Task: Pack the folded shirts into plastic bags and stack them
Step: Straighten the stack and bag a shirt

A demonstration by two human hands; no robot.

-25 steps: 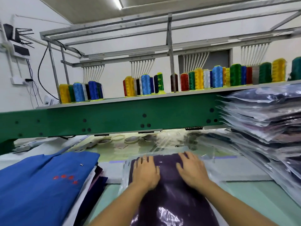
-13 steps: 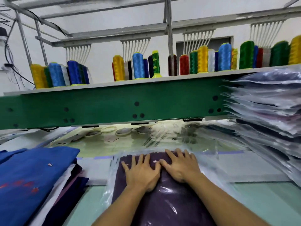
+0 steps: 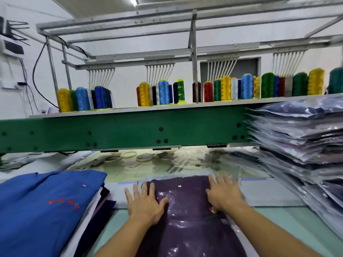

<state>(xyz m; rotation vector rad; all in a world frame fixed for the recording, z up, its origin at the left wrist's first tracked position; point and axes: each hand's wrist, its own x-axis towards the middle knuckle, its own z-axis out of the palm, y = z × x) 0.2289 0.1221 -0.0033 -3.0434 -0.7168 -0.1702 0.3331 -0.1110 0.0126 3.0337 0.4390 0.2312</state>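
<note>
Pressing flat on the work: left hand [image 3: 145,203] lies palm down, fingers straight and spread, on the left edge of the bagged purple shirt [image 3: 187,206]. Its outer fingers reach past the cloth onto the paler surface beside it. A ring [image 3: 143,191] shows on one finger. Right hand [image 3: 223,194] is also palm down and open, fingers fanned forward, on the shirt's far right corner. Neither hand grips anything. The two hands are well apart, with bare shirt between them.

The shirt is folded and sits inside a clear plastic bag [image 3: 178,225], which shows as glare and wrinkles over the purple. A small white tag [image 3: 179,186] sits near the shirt's far edge. The package lies on the pale green table [image 3: 278,223], directly in front of the person, its long side running away from the camera.

Left of it, just beside the left forearm, is a pile of folded garments topped by a blue shirt [image 3: 46,201] with red embroidery [image 3: 64,203]; darker and white layers show at the pile's edge. To the right stands a tall stack of bagged shirts [image 3: 300,145], edges ragged and overhanging, close to the right hand but not touching it.

Beyond the package lie loose clear bags [image 3: 185,164] and several pale rings [image 3: 128,154]. Above them runs the green machine beam [image 3: 130,130], carrying a shelf of thread cones [image 3: 163,92] in yellow, blue, green, red and white.
</note>
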